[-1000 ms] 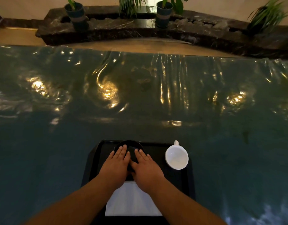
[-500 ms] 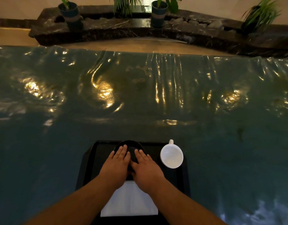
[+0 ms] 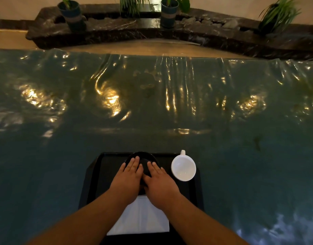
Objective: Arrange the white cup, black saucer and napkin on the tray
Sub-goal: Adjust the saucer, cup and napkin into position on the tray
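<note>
Saucer (image 3: 141, 158) first, since both our hands lie on it: in the head view, the only one we have, it sits at the far middle of the tray (image 3: 102, 174). Our left hand (image 3: 128, 175) and right hand (image 3: 160, 179) rest flat on it, fingers spread, gripping nothing. The cup (image 3: 183, 167) stands just right of the saucer on the tray's right side, handle pointing away from us, nearer our right hand. The napkin (image 3: 139, 218) lies on the tray's near part, under our wrists.
</note>
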